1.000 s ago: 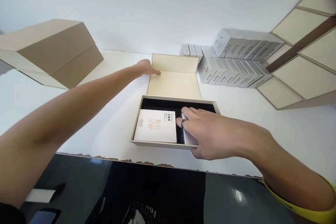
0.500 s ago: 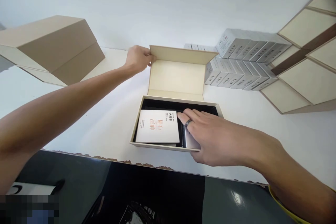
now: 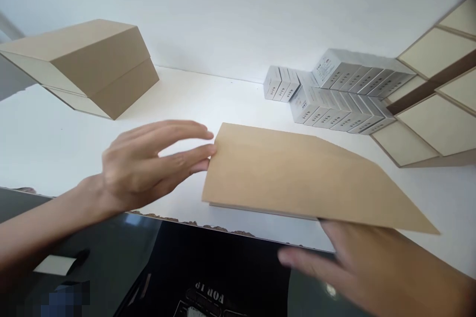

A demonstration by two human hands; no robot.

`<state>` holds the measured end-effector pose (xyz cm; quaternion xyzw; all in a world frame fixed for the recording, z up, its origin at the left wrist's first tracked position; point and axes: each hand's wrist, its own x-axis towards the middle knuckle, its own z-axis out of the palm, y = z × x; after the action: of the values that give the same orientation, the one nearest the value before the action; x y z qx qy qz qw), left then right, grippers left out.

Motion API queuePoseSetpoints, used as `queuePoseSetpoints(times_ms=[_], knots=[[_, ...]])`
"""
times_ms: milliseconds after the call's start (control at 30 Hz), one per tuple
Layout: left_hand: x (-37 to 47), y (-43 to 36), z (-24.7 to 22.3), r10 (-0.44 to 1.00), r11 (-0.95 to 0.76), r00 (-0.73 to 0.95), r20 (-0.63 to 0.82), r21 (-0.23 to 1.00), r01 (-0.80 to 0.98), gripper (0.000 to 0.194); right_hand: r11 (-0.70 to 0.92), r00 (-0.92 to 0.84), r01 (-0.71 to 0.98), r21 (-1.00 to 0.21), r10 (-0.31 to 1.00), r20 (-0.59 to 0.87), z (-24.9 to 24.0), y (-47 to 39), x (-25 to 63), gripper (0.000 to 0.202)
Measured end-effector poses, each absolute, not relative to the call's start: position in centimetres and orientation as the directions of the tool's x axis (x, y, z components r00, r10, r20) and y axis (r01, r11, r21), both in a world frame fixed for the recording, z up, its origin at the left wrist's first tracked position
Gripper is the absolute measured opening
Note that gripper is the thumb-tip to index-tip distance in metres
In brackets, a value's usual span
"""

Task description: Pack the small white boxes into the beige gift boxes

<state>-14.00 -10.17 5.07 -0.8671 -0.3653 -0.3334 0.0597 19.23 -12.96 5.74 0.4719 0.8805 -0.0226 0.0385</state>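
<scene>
A tan box (image 3: 282, 173) lies at the front of the white table, its lid folded down over the inside, which is hidden. The lid looks skewed, with its right end jutting out past the box. My left hand (image 3: 148, 163) is at the box's left end, fingers stretched and apart, the tips touching or very near the lid's edge. At the front right, my right hand (image 3: 364, 262) reaches beneath the lid's overhanging edge. Its thumb is stretched out free of the box, while the other fingers are hidden under the lid.
Rows of small grey-white printed boxes (image 3: 334, 99) stand by the wall. Larger tan boxes (image 3: 107, 69) are stacked at the back left, and cream-sided ones (image 3: 439, 119) at the right. The table's front edge (image 3: 178, 220) is chipped.
The lid has come down over the box, covering the white printed packet inside. My left hand has let go of the raised lid and moved down-left; my right hand has moved out of the box toward the front right.
</scene>
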Motion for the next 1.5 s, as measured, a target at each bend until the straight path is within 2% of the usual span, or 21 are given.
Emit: queuePoseSetpoints(times_ms=[100,167,367,500,667,767,867,1233,1500], knots=[[-13.3,-8.2,5.2,0.448,-0.737,0.515,0.731,-0.024,0.676,0.021,0.536,-0.538,0.842,-0.060,0.828,-0.158,5.2,-10.3,16.5,0.080],[-13.0,-7.0,5.2,0.418,-0.738,0.505,0.755,-0.041,0.673,0.016,0.566,-0.572,0.820,-0.091,0.803,-0.168,4.7,-9.1,15.5,0.085],[-12.6,-6.1,5.0,0.392,-0.767,0.460,0.797,0.007,0.641,0.015,0.638,-0.640,0.768,-0.059,0.763,-0.087,3.4,-9.4,15.5,0.107],[-12.7,-6.1,4.8,0.407,-0.773,0.443,0.799,0.042,0.634,0.017,0.634,-0.636,0.772,-0.055,0.771,-0.045,3.2,-9.6,15.5,0.110],[-12.6,-6.0,4.6,0.473,-0.739,0.406,0.782,0.101,0.666,0.017,0.570,-0.593,0.801,-0.183,0.797,-0.112,3.8,-9.1,15.5,0.103],[-12.3,-5.8,4.6,0.464,-0.740,0.379,0.801,0.116,0.662,0.016,0.494,-0.549,0.829,-0.262,0.808,-0.213,4.5,-8.7,15.4,0.108],[-12.1,-5.7,4.5,0.476,-0.734,0.349,0.808,0.146,0.663,0.016,0.475,-0.546,0.831,-0.291,0.798,-0.255,5.1,-8.3,15.2,0.111],[-12.1,-6.2,4.2,0.566,-0.695,0.287,0.773,0.260,0.671,0.021,0.486,-0.541,0.839,-0.245,0.795,-0.275,5.6,-8.3,16.1,0.108],[-12.2,-5.7,3.6,0.492,-0.757,0.281,0.824,0.246,0.605,0.021,0.443,-0.470,0.882,-0.158,0.828,-0.305,5.4,-8.3,17.1,0.097]])
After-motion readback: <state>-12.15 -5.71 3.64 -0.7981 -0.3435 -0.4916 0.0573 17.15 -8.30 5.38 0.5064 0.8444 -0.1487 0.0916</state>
